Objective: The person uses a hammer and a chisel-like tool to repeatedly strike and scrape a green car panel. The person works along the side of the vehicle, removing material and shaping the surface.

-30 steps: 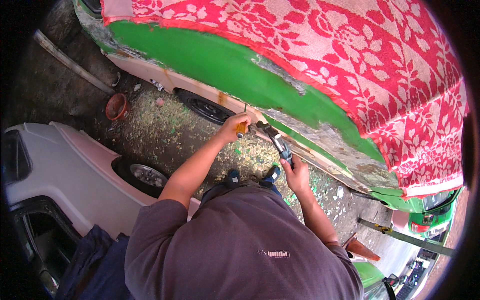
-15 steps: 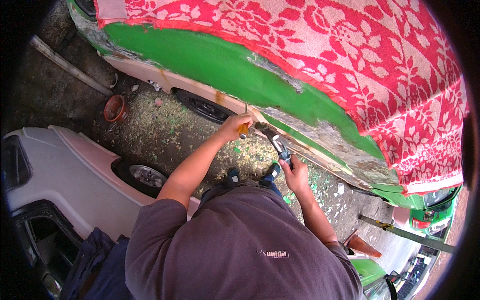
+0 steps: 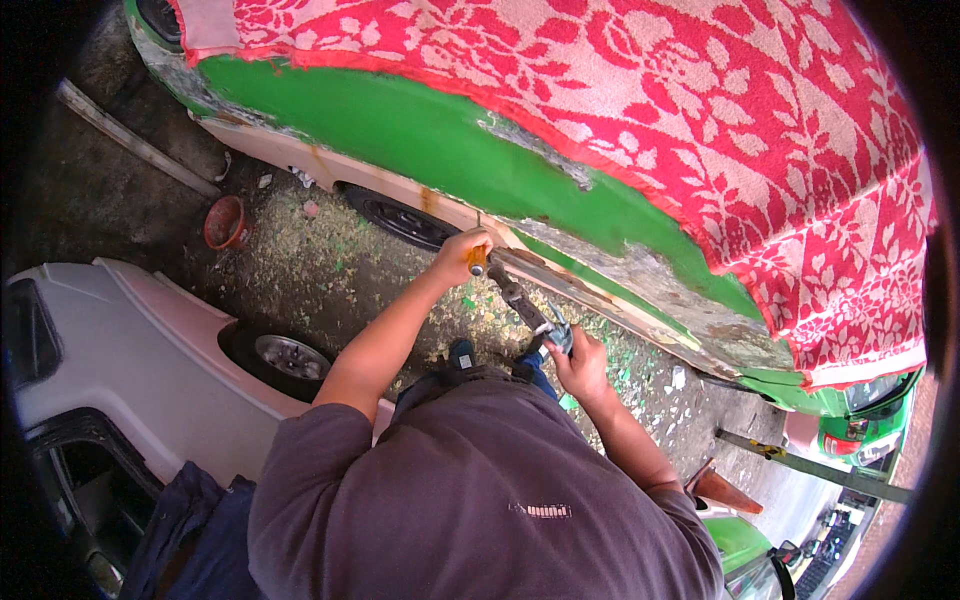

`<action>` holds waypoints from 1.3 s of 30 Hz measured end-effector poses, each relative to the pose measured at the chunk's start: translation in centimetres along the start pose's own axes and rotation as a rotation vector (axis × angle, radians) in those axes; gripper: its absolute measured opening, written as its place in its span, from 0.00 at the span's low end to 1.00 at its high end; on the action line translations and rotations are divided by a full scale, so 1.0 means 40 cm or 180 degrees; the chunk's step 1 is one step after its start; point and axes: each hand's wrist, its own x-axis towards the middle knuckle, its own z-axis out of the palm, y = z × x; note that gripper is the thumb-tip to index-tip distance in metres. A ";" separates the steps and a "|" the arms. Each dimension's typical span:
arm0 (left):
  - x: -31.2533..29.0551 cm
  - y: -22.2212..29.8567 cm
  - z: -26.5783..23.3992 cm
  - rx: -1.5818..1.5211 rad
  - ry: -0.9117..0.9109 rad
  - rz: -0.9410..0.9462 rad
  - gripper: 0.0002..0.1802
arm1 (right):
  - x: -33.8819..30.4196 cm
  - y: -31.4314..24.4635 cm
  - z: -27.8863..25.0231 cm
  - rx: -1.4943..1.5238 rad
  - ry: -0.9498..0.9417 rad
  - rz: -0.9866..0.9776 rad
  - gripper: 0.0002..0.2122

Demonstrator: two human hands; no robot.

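My left hand [image 3: 462,254] is wrapped round a tool with an amber handle [image 3: 477,260], probably a chisel or screwdriver. Its handle end points toward me, and its blade is hidden against the lower side of a green and pink car [image 3: 380,105]. In my right hand [image 3: 583,367] is a hammer [image 3: 524,306] with a blue-grey grip. The hammer's head end lies close to the amber handle's end; whether they touch I cannot tell. Beside my hands, the car's sill [image 3: 590,290] shows rough, bare, rusty patches.
A red floral cloth [image 3: 640,90] covers the car's upper part. Behind me on the left stands a grey and pink car [image 3: 160,360]. An orange-brown bucket [image 3: 226,222] and a long bar [image 3: 135,135] are at far left. Paint flakes litter the ground [image 3: 320,240].
The hammer and my right hand have come down and slightly left, nearer my body. My left hand keeps the amber-handled tool at about the same place on the car. The whole view has shifted slightly.
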 end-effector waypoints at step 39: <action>-0.056 0.017 -0.077 0.0269 0.0947 -0.0327 0.13 | 0.025 0.023 0.026 0.0253 0.0087 0.0432 0.13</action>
